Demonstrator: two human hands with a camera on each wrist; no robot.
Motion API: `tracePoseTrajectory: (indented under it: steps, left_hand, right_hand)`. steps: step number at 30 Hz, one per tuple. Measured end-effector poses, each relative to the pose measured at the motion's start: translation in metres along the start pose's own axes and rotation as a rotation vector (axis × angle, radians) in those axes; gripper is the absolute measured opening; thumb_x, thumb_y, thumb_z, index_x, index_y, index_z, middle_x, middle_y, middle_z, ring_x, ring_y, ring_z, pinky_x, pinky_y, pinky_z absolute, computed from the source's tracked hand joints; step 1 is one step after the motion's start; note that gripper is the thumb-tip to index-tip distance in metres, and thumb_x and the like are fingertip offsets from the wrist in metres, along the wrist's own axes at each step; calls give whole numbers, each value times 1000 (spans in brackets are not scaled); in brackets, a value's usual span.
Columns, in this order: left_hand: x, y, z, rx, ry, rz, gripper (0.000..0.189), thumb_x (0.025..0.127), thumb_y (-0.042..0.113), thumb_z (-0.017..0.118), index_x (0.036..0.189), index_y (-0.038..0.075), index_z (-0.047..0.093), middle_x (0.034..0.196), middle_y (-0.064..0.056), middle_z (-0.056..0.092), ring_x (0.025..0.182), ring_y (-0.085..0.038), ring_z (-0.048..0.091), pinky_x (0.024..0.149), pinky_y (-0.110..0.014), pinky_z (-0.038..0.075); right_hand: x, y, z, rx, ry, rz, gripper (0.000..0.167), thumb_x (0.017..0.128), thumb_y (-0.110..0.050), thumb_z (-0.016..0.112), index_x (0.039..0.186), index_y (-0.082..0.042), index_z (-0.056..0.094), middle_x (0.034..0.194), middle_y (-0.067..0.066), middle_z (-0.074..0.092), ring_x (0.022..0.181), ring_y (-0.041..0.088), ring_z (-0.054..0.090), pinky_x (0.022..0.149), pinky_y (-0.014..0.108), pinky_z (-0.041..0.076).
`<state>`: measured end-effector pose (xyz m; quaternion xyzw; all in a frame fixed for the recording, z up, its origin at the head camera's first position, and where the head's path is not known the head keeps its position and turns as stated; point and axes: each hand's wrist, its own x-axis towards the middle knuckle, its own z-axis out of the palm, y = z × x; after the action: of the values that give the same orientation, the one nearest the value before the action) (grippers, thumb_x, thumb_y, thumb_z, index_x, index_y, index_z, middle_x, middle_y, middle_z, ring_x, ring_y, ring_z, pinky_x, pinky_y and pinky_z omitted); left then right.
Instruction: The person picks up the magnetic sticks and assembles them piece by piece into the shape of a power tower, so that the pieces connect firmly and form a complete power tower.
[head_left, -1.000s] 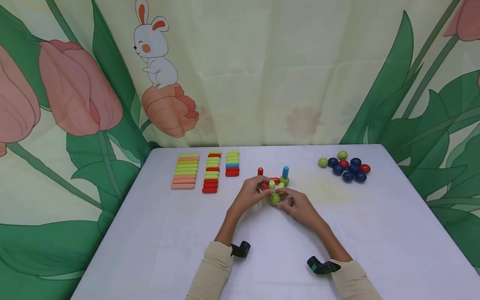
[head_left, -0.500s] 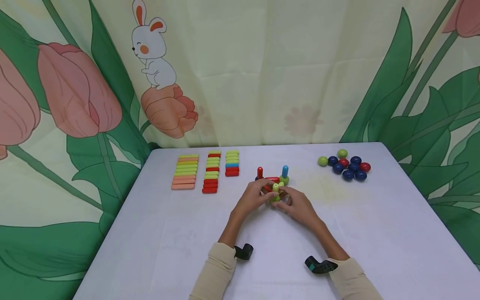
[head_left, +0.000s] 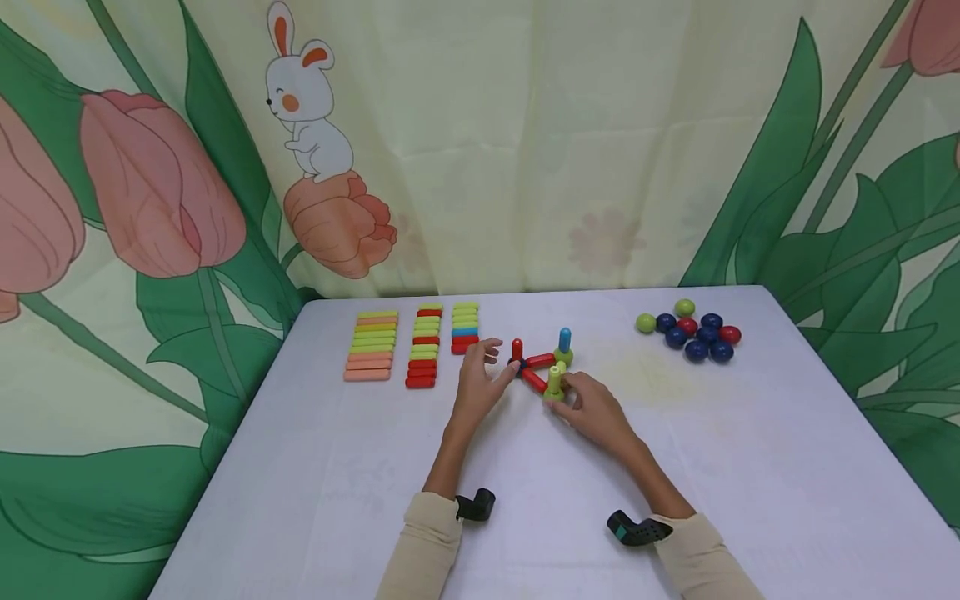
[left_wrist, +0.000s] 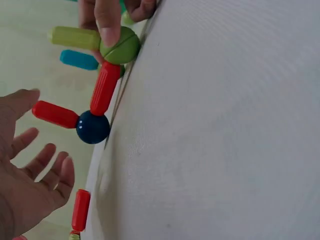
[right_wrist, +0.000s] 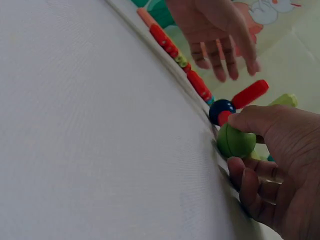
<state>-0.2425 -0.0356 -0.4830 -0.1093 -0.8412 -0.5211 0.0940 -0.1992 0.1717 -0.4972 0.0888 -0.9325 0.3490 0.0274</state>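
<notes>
A small frame of balls and rods stands on the table. Its dark blue ball (left_wrist: 93,127) carries an upright red rod (left_wrist: 56,114), and two red rods run from it to two green balls. My right hand (head_left: 598,414) pinches the nearer green ball (right_wrist: 236,141), from which a yellow-green rod (left_wrist: 76,38) stands up. On the farther green ball (head_left: 564,357) a blue rod (head_left: 565,339) is upright. With fingers spread, my left hand (head_left: 476,387) is beside the blue ball, holding nothing. Another yellow-green piece by the right fingers is partly hidden.
Loose rods lie in three stacked columns at the left: long yellow-green and peach rods (head_left: 371,345), shorter green and red rods (head_left: 423,346), then green, blue and red rods (head_left: 465,321). Loose blue, red and green balls (head_left: 697,353) cluster at the back right.
My left hand has let go near the green ball and moved left with its fingers spreading, uncovering the blue ball and red rods. My right hand stays at the green ball.
</notes>
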Motion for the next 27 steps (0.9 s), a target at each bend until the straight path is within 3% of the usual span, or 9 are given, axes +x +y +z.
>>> tracePoseTrajectory:
  steps: [2,5,8,12,17,20,24,27]
  left_hand:
    - [-1,-3,-1,11,-96,-53,52,88,30,72,133,12,52,126,-9,56,114,-24,57,88,-38,54]
    - [-2,-8,-3,14,-197,-97,56,87,27,74,136,11,52,130,-8,57,116,-25,58,88,-37,56]
    - [-3,-11,-6,6,-247,-139,51,86,20,75,132,8,56,125,-10,61,109,-24,61,86,-33,56]
    - [-4,-12,-9,12,-299,-207,42,85,17,76,123,10,59,119,-7,63,101,-19,62,86,-32,55]
    - [-7,-11,-14,28,-384,-213,34,85,21,77,113,12,58,112,-5,64,104,-19,62,88,-33,54]
    - [-10,-11,-17,39,-419,-191,37,86,23,76,118,13,59,114,-6,65,107,-21,63,91,-36,54]
    - [-11,-12,-20,85,-459,-164,52,87,24,75,133,9,56,119,-10,64,111,-24,61,93,-39,54]
    - [-11,-11,-19,121,-488,-156,56,87,26,75,135,5,54,116,-10,64,109,-23,59,90,-38,54]
  right_hand:
    - [1,3,-2,39,-30,-18,46,87,-29,73,123,-4,61,97,7,62,68,13,51,56,24,43]
    - [2,7,-5,99,-91,-22,42,89,-27,72,123,-6,59,92,5,59,64,12,52,53,23,44]
    - [4,11,-8,156,-157,3,43,91,-26,69,126,-7,55,98,8,60,65,13,54,54,25,46]
    - [5,19,-19,273,-276,52,52,93,-26,67,137,-10,45,123,16,56,72,16,59,57,29,51]
    - [10,40,-50,411,-400,28,51,95,-18,64,139,-5,43,135,26,48,86,23,64,64,34,57]
    - [19,53,-71,370,-300,29,40,97,-14,60,133,2,49,128,28,53,83,23,64,64,30,56]
    - [37,66,-91,177,16,85,41,98,-15,57,135,1,50,128,28,52,77,27,67,62,28,55]
    - [53,76,-99,4,200,118,44,97,-13,56,138,2,49,137,28,46,94,35,66,80,41,56]
